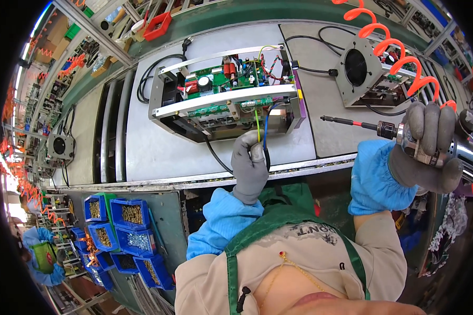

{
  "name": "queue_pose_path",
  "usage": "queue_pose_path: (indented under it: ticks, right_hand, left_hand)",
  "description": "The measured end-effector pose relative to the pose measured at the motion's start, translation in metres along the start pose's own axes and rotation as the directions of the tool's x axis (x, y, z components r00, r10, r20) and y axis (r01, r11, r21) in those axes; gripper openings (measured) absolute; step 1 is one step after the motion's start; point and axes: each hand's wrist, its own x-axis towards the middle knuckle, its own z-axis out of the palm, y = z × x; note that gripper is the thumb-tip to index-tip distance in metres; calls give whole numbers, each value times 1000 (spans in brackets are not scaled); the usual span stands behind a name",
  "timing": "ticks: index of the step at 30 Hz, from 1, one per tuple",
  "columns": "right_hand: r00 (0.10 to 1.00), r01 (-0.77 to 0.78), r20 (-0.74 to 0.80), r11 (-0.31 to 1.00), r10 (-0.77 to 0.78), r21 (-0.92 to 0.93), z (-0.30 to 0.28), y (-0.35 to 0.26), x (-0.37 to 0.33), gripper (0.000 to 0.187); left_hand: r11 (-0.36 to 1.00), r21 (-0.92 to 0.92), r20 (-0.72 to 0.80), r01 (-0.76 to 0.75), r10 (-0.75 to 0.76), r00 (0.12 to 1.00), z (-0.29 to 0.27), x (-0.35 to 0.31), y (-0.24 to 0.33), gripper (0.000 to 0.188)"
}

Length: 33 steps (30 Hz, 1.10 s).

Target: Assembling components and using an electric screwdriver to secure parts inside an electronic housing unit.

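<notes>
My left hand, in a grey glove, pinches a yellow-green wire at the near side of an open metal-framed electronic unit. A blue wire runs down beside those fingertips; whether they grip it too I cannot tell. Green circuit boards with coloured components show inside the frame. Over on the right, my right hand, also gloved, is wrapped round a power screwdriver. Its long bit points left toward the unit, apart from it. A black cable leads from under the unit toward my left hand.
An orange coiled hose hangs at the right. Another unit with a round fan stands on the bench behind the screwdriver. Blue bins of screws and small parts sit lower left. Metal rollers lie left of the unit; a red tray is at the back.
</notes>
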Motion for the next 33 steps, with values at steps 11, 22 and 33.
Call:
queue_pose_path:
  ticks: [11, 22, 33]
  right_hand:
    - [997, -19, 74, 999, 22, -47, -11, 5, 2, 56]
    - [999, -43, -32, 998, 42, -35, -12, 17, 3, 56]
    - [726, -685, -86, 707, 682, -176, -42, 68, 3, 55]
  left_hand:
    - [992, 45, 338, -119, 96, 936, -1, 9, 9, 24]
    - [941, -37, 334, 335, -304, 892, 21, 26, 9, 32]
    - [963, 269, 120, -2, -31, 992, 40, 58, 20, 18]
